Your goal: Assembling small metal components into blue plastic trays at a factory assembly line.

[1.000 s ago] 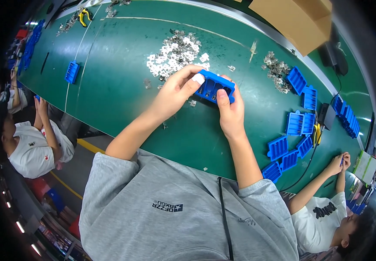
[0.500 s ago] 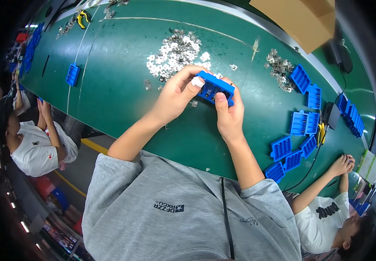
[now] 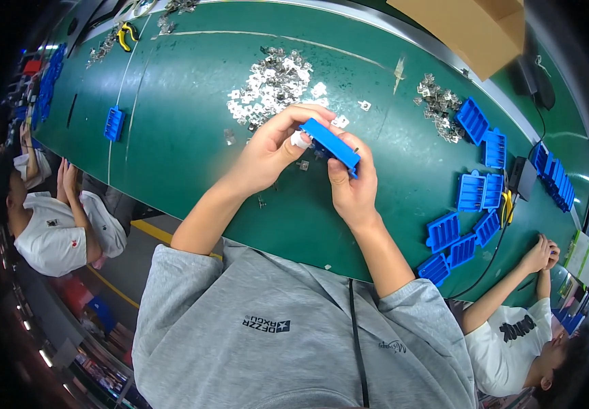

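Between both hands I hold a blue plastic battery-holder-like tray (image 3: 331, 145), tilted so that a long side wall faces up and its compartments are mostly hidden. My left hand (image 3: 275, 146) is closed round its left end; a white wrap covers the thumb tip. My right hand (image 3: 356, 178) grips the right end, thumb on the near side, fingers behind. Just beyond the hands lies a heap of small metal clips (image 3: 267, 88), white-shining and silver. A few loose clips lie around and below the tray, one metal clip (image 3: 303, 165) close under it.
Several blue compartment trays (image 3: 472, 191) stand at the right, near a black cable and yellow-handled pliers (image 3: 506, 208). Another metal-part pile (image 3: 439, 109) lies at the back right. A cardboard box (image 3: 468, 31) sits behind it. Co-workers sit left and right; a single blue tray (image 3: 114, 124) is at left.
The blue tray has been rolled in my hands: its open compartments showed before, now mostly its side wall does. Both hands still grip it, shifted slightly.
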### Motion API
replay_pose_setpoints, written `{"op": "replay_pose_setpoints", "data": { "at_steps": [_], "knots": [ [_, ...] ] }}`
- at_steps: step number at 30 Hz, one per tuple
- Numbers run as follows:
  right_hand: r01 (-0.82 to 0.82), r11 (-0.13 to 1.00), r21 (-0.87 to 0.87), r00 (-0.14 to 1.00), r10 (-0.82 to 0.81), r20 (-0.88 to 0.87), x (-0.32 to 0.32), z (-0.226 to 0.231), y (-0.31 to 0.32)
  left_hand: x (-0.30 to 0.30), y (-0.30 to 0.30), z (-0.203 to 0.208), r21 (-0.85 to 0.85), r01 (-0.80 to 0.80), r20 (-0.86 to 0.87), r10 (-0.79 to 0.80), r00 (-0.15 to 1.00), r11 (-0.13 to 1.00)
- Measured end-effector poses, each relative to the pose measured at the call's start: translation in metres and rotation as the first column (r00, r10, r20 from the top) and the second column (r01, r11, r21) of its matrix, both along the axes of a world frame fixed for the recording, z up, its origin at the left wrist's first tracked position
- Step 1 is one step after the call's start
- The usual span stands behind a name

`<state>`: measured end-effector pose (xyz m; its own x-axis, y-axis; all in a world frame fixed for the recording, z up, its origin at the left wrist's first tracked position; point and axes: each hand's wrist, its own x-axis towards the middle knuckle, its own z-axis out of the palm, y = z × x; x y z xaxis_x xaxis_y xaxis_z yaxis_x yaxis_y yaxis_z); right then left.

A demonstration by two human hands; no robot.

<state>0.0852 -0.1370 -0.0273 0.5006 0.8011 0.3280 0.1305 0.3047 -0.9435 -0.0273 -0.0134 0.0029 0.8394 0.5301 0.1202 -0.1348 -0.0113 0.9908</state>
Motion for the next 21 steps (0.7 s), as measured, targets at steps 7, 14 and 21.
{"op": "replay_pose_setpoints", "data": {
  "at_steps": [7, 14, 21],
  "knots": [
    [-0.064, 0.988, 0.140, 0.997, 0.058, 0.046, 0.004, -0.007, 0.003, -0.001, -0.002, 0.000, 0.070, 0.004, 0.039, -0.007, 0.999, 0.998],
    [-0.073, 0.982, 0.173, 0.982, 0.041, 0.186, -0.002, -0.006, 0.001, -0.006, 0.002, -0.008, 0.013, 0.084, 0.121, -0.085, 0.989, 0.996],
    [-0.034, 0.998, 0.048, 0.999, 0.034, -0.012, -0.014, -0.003, -0.001, -0.004, 0.000, -0.008, -0.025, 0.017, 0.117, -0.014, 0.993, 1.000]
  ]
}}
